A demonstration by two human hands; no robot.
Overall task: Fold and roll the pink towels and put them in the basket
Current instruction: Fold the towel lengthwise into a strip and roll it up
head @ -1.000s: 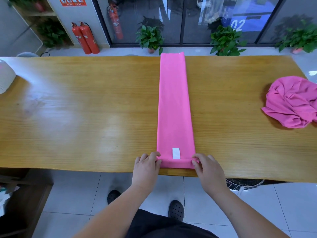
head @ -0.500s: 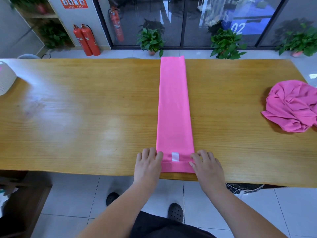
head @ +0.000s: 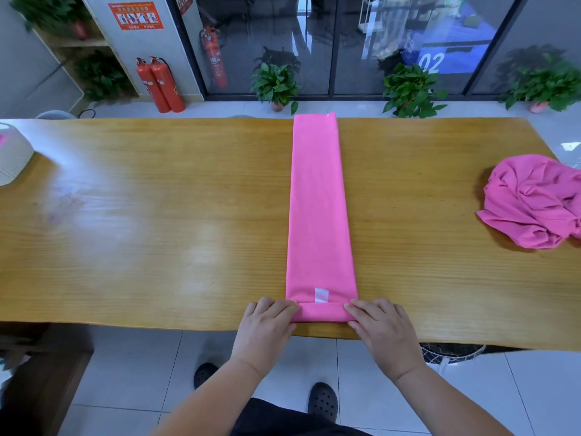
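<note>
Wooden tabletop [head: 157, 231], near edge: left hand [head: 267, 325] and right hand [head: 383, 332] pinch the folded pink towel [head: 317, 215] at its first turn. I'd roll tight, ends level, straight ahead.

The only mark that can be read is a white number 02 [head: 431, 62] on a blue panel [head: 452, 50] behind the glass doors [head: 276, 33], upper right of the frame. An orange-red poster [head: 136, 15] at upper left carries a row of pictures and lines of writing too small to read. Labels on the red fire extinguishers [head: 160, 86] are blurred. The white tag [head: 321, 294] on the pink towel [head: 319, 199], lower centre, shows no legible print.
</note>
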